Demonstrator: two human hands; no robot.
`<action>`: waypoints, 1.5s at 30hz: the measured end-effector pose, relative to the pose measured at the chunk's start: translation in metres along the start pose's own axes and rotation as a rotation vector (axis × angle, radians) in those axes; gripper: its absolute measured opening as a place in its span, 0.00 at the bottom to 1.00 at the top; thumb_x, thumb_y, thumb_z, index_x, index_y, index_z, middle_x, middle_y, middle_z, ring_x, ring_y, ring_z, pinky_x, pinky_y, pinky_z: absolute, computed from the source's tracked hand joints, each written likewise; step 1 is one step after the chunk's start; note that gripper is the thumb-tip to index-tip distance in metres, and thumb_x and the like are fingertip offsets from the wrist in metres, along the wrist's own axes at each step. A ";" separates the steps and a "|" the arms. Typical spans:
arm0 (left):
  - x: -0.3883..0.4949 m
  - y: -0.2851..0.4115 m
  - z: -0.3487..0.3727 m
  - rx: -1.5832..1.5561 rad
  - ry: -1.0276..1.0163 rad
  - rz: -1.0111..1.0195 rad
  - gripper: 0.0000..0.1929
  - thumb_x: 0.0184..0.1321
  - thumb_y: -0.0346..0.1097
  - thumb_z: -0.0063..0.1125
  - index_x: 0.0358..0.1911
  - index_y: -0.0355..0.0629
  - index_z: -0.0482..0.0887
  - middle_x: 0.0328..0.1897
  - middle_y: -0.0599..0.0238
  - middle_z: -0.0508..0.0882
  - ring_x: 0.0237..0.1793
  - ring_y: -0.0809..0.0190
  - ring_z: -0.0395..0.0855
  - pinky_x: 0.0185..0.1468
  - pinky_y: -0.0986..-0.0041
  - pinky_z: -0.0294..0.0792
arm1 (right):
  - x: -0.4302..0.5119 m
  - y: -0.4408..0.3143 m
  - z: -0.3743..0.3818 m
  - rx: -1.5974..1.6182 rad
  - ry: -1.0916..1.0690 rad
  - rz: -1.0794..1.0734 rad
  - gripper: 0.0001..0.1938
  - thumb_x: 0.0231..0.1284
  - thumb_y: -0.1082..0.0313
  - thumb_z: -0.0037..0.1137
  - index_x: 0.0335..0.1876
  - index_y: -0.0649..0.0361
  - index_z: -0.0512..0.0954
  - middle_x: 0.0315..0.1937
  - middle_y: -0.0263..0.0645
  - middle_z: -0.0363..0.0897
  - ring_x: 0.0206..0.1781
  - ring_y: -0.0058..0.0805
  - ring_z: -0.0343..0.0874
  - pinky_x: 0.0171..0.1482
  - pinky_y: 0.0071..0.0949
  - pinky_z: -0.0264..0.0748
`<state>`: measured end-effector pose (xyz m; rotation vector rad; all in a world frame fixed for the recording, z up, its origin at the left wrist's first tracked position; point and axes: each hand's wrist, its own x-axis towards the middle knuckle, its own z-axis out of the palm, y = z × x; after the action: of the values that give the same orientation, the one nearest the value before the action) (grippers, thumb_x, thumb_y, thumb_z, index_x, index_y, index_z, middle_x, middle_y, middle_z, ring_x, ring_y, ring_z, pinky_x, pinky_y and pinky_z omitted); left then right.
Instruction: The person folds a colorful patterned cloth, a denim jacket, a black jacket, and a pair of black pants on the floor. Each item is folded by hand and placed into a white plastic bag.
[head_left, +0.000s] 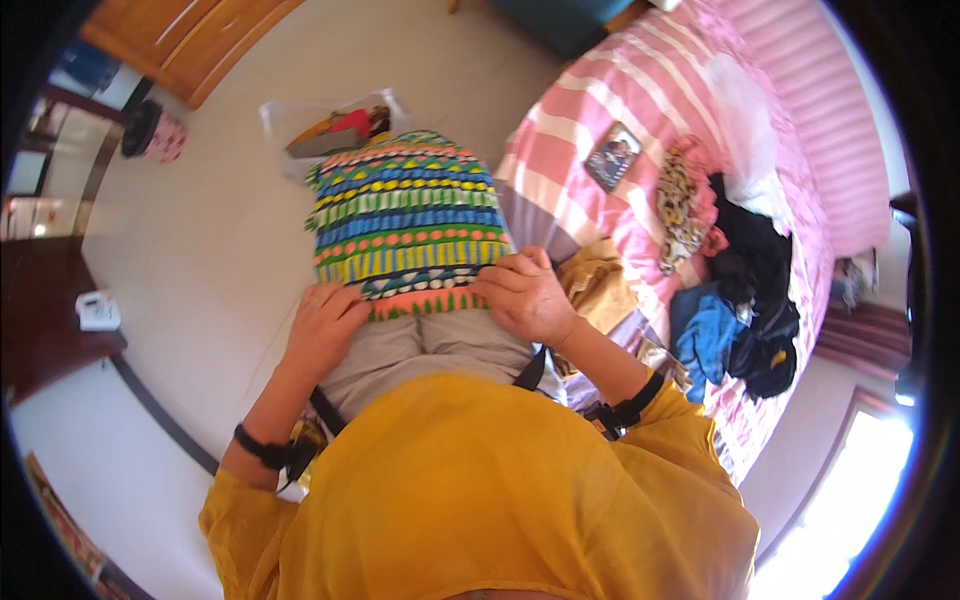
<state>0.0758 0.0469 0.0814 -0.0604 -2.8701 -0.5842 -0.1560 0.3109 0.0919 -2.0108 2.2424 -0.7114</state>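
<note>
A brightly patterned cloth (412, 217), with bands of green, blue, yellow and coral, lies spread over the person's lap and knees. My left hand (324, 315) is at its near left corner, fingers curled on the edge. At the near right corner my right hand (525, 296) pinches the same edge between thumb and fingers. Under the cloth are light grey trousers (427, 349). What the cloth is as a garment cannot be told. Just beyond it a clear plastic container or bag (277, 127) on the floor holds folded red, grey and yellow cloth.
To the right is a bed with a pink checked cover (577, 97). On it lie a picture-bearing tablet or phone (613, 157), a leopard-print cloth (679, 210), black clothes (757, 262), blue denim (709, 330) and tan cloth (600, 285). A pink bin (166, 139) stands far left, near a wooden cabinet (187, 37).
</note>
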 end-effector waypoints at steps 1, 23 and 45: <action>-0.003 0.002 -0.001 -0.013 -0.034 -0.028 0.15 0.55 0.29 0.66 0.47 0.45 0.84 0.50 0.66 0.83 0.55 0.54 0.79 0.61 0.57 0.68 | -0.003 0.000 -0.002 0.050 0.003 0.027 0.13 0.54 0.65 0.64 0.47 0.49 0.84 0.46 0.25 0.82 0.53 0.27 0.79 0.59 0.38 0.68; 0.005 -0.006 -0.023 -0.451 -0.405 -0.551 0.07 0.73 0.36 0.52 0.42 0.41 0.77 0.35 0.47 0.84 0.41 0.36 0.82 0.43 0.50 0.71 | 0.022 0.014 -0.008 0.949 -0.546 0.724 0.08 0.69 0.62 0.60 0.40 0.58 0.83 0.31 0.36 0.83 0.36 0.23 0.80 0.43 0.28 0.76; -0.015 0.022 -0.024 -0.223 -0.169 -0.293 0.20 0.49 0.37 0.76 0.45 0.43 0.84 0.50 0.60 0.82 0.54 0.48 0.77 0.59 0.59 0.71 | 0.014 0.011 -0.003 0.437 -0.324 0.424 0.13 0.68 0.51 0.60 0.41 0.52 0.85 0.37 0.38 0.86 0.44 0.45 0.85 0.44 0.45 0.77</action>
<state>0.0973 0.0579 0.1079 0.2952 -2.9831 -0.9987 -0.1694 0.2992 0.0945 -1.2914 2.0033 -0.6912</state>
